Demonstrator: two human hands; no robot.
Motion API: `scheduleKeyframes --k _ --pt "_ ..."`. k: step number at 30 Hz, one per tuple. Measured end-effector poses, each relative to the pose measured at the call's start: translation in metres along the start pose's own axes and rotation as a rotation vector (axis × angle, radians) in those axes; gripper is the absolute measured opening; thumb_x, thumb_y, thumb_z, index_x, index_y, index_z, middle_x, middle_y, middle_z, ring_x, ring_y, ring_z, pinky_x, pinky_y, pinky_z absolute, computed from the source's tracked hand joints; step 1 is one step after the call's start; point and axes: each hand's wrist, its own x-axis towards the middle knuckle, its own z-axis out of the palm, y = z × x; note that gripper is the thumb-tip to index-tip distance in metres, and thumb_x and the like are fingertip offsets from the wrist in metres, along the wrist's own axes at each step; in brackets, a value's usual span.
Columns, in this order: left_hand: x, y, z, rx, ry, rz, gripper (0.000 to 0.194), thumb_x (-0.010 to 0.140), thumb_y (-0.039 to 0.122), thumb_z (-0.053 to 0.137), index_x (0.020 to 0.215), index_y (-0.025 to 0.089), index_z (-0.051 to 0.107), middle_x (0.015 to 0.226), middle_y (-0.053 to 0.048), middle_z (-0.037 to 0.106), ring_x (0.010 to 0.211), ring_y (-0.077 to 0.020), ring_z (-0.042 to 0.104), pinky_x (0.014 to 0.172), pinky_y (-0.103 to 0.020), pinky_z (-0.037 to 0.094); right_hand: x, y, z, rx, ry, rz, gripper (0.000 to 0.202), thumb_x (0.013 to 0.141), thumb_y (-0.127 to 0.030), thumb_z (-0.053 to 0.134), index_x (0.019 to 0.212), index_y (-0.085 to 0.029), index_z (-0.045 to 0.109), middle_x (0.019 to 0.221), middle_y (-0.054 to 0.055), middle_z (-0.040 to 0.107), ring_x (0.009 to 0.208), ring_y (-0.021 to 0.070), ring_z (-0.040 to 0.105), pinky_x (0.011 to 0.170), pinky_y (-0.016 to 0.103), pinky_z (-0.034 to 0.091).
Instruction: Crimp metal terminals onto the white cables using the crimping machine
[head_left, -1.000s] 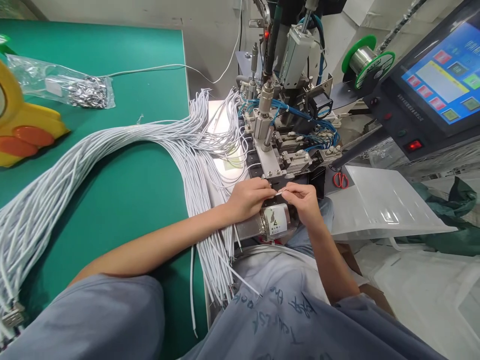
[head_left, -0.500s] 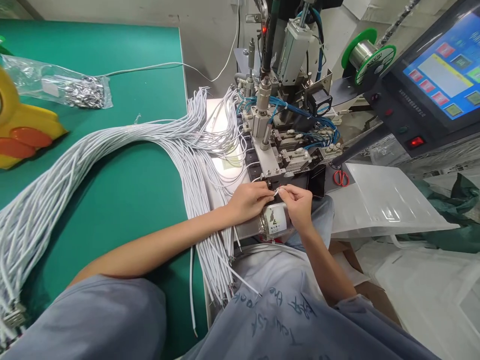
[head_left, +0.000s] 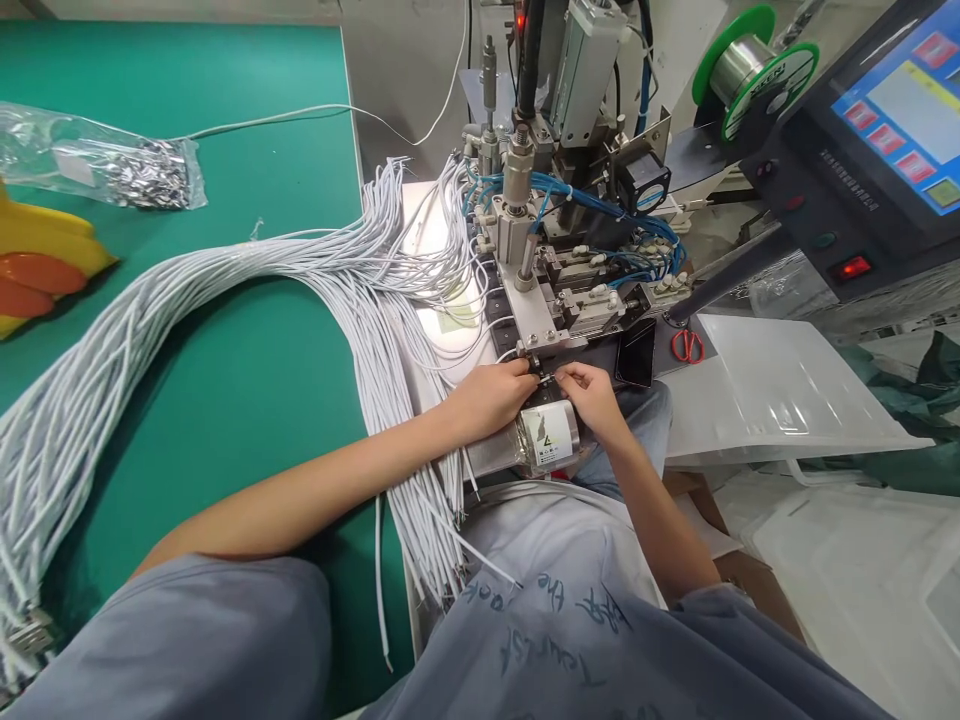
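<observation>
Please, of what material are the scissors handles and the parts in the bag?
Scissors handles: probably plastic, glossy red, by their even colour. Parts in the bag: seemingly metal, shiny silver, by their bright glints; the exact metal cannot be told.

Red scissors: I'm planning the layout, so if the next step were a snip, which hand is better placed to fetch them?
Probably the right hand: it is nearer the red scissors, while the left hand is farther off, by the white cables.

The screen panel (head_left: 746,395) is glossy plastic; the tabletop (head_left: 262,360) looks smooth.
</observation>
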Motion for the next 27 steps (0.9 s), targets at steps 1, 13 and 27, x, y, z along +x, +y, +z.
scheduleKeyframes --k 1,13,27 --pt "0.0 -0.001 0.001 0.007 0.012 0.004 0.027 0.09 0.017 0.038 0.093 0.013 0.064 0.075 -0.004 0.06 0.059 -0.012 0.057 0.051 -0.022 0.041 0.0 0.0 0.0 -0.008 -0.006 0.004 0.02 0.068 -0.036 0.059 0.064 -0.016 0.058 0.053 -0.004 0.048 0.051 0.0095 0.04 0.052 0.025 0.036" --pt "0.0 0.004 -0.009 0.188 -0.127 0.142 0.03 0.085 0.007 0.041 0.111 0.008 0.056 0.088 -0.009 0.06 0.076 -0.018 0.063 0.055 -0.026 0.048 0.006 0.003 -0.002 -0.04 -0.058 0.029 0.024 0.068 -0.041 0.059 0.063 -0.017 0.054 0.051 -0.005 0.044 0.049 0.0091 0.038 0.05 0.025 0.034" --pt "0.002 0.009 -0.011 0.256 -0.161 0.181 0.023 0.087 0.007 0.041 0.103 0.007 0.058 0.088 -0.009 0.059 0.071 -0.0175 0.062 0.054 -0.027 0.045 0.01 0.001 0.0 0.094 -0.171 0.225 0.03 0.065 -0.045 0.061 0.062 -0.018 0.047 0.052 -0.005 0.045 0.047 0.0075 0.039 0.043 0.021 0.027"
